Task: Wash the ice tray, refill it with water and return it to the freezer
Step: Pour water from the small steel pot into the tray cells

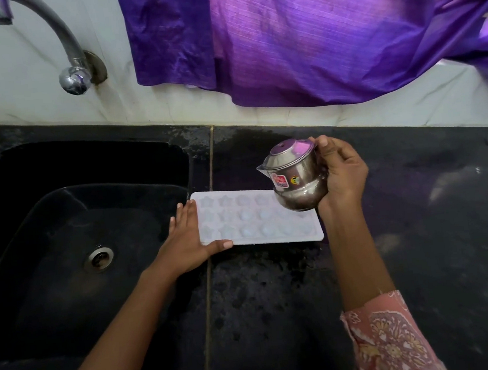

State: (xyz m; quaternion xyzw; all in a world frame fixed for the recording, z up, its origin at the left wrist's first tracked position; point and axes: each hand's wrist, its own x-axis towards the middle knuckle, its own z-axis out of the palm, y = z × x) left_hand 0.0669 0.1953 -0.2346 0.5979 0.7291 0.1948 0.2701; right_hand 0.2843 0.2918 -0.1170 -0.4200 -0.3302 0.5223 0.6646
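Ice tray (pixel 258 222) lies on the black counter (pixel 277 301); left hand (pixel 188 241) touches its end with straight fingers, right hand (pixel 343 172) grips a tilted steel jug (pixel 292 174) above it.

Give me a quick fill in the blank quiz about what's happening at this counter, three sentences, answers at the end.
1. The right hand holds a small round steel jug over the white plastic ice ____.
2. The left hand lies flat on its end nearest the black ____.
3. The cloth hanging on the wall is ____.
Missing words: tray; sink; purple.
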